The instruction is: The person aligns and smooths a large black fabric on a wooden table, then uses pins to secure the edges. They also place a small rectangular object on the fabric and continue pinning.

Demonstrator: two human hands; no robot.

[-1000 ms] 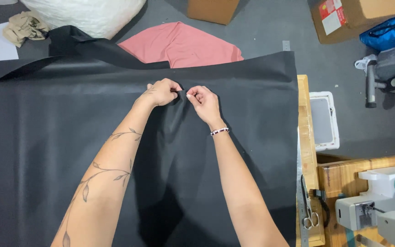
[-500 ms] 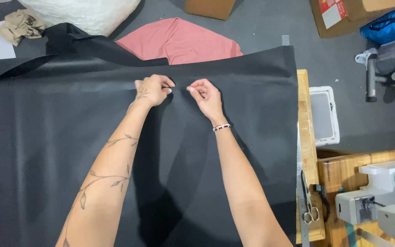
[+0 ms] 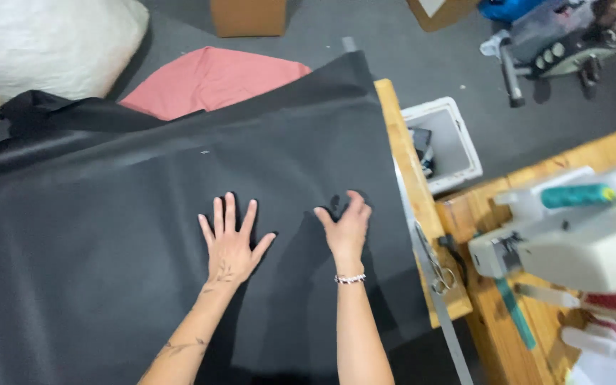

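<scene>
From the head view, looking down: a wooden bench (image 3: 422, 235) edge runs along the right side of the cloth, with a pair of scissors (image 3: 436, 267) lying on it just beside the fabric's edge; past that edge a white plastic bin (image 3: 458, 142) sits on the grey floor, and a white sewing machine (image 3: 579, 235) with a teal spool on top stands on another wooden surface at the right; further back lie a pink cloth (image 3: 208, 78), partly tucked under the dark sheet, a brown cardboard box (image 3: 247, 16) and a big white sack (image 3: 44, 43) at the upper left; nothing lies on the sheet between the hands.

The black fabric (image 3: 108, 235) is a large, smooth, slightly shiny sheet spread across the bench, covering most of the frame, its far edge rumpled at the upper left; a shallow fold rises near the middle, between the two hands.

The left hand (image 3: 231, 246) lies flat on the fabric, fingers spread wide, gripping nothing; the right hand (image 3: 347, 228), with a beaded bracelet at the wrist, rests on the fabric just beside it, fingers loosely curled and open, pressing rather than grasping.
</scene>
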